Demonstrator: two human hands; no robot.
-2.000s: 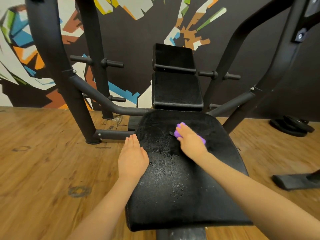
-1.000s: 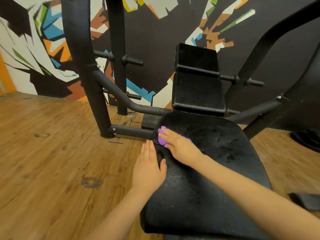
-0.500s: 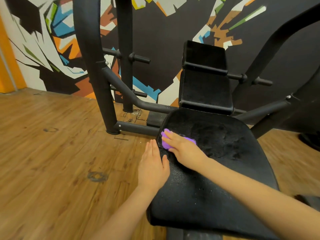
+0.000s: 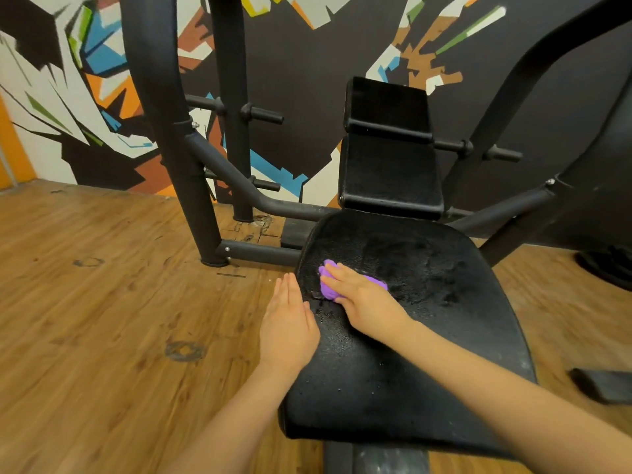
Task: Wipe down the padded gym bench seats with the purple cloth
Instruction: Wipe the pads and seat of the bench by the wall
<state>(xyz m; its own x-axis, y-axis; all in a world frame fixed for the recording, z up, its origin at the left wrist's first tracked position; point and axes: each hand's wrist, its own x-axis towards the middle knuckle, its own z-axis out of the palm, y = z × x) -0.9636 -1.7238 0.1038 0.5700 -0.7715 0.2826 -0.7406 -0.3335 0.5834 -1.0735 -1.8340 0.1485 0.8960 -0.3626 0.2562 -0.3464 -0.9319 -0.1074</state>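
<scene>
The black padded seat [image 4: 427, 336] of the gym bench fills the middle and right of the head view, damp with small droplets. Behind it rises the black back pad [image 4: 390, 172]. My right hand [image 4: 362, 299] presses a bunched purple cloth [image 4: 327, 285] flat onto the seat near its far left edge. My left hand [image 4: 289, 326] lies flat with fingers together on the seat's left rim, holding nothing.
Black steel uprights [image 4: 164, 124] and cross tubes [image 4: 260, 251] of the frame stand left of the seat, with pegs [image 4: 263, 114] sticking out. More frame tubes [image 4: 506, 213] run on the right. Wooden floor [image 4: 102, 319] spreads to the left. A painted wall stands behind.
My right hand slid the purple cloth from the seat's middle to its far left edge and now a little back toward me. My left hand stayed on the left rim.
</scene>
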